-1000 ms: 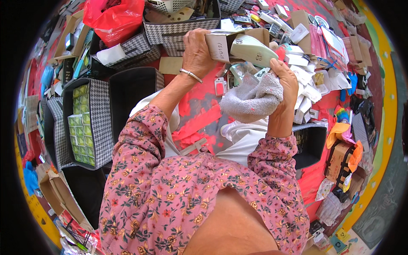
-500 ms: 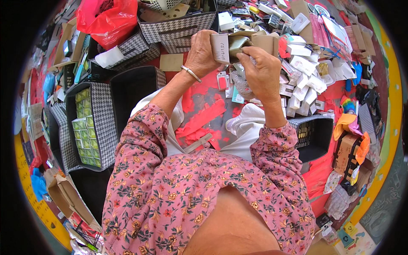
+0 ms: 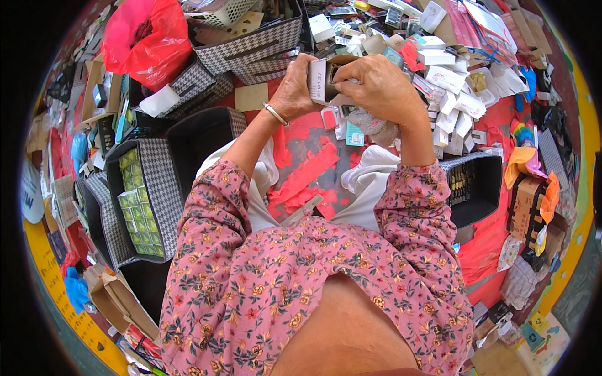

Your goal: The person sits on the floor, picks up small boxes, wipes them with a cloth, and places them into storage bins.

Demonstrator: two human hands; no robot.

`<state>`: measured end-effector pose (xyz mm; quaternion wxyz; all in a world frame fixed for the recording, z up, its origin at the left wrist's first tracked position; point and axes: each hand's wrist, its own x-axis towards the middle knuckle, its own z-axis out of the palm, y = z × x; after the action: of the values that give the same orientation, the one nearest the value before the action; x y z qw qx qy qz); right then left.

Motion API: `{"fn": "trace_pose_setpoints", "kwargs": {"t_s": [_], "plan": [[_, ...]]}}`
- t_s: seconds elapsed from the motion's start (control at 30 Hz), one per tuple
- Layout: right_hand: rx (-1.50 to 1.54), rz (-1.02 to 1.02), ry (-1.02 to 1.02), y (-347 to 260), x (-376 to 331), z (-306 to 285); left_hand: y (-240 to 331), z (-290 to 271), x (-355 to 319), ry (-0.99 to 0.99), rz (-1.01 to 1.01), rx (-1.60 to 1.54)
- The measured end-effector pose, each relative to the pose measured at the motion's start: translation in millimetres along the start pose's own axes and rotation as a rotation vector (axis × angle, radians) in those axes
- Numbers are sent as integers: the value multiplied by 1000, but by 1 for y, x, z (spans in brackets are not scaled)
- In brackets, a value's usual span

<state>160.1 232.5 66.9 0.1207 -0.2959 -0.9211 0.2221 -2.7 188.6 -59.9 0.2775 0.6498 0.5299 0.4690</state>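
1. Box, small and white [image 3: 318,83] with a brown inside showing, is raised at the far middle of the scene, above the floor [image 3: 307,169] and its torn red covering.
2. Left hand [image 3: 297,88] grips this box from its left side, fingers closed narrow around it; a silver bracelet [image 3: 276,115] circles the wrist.
3. Right hand [image 3: 379,88] comes in from the right, fingers bunched, the tips at the box's open side — whether they pinch anything inside, I cannot tell. The same hand holds a grey cloth [image 3: 371,125], which hangs below the palm; its upper part is hidden.
4. Just beneath the cloth, a teal card [image 3: 355,134] lies near a small red-and-white pack [image 3: 329,118].
5. To the right of the hands, many white boxes [image 3: 448,94] lie in a loose heap; nearer, a black bin [image 3: 480,203] holds a row of dark slim items [image 3: 459,188].
6. To the left, a houndstooth bin [image 3: 160,197] is filled with green packs [image 3: 139,210], and a black-lined bin [image 3: 200,141] stands just beside it.
7. Farther left, a red plastic bag [image 3: 147,47] bulges next to a larger patterned bin [image 3: 251,56] — a white perforated basket [image 3: 229,14] sits at the latter's far side.
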Motion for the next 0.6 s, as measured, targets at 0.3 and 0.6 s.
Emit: {"fn": "trace_pose_setpoints", "kwargs": {"t_s": [0.3,0.6], "plan": [[-37,-8,73,-7,-10,-7,5,-3,1,-97,0,-212],[287,200,467,-42,-32,-55,19,-20,2,-21,-18,-207]]}}
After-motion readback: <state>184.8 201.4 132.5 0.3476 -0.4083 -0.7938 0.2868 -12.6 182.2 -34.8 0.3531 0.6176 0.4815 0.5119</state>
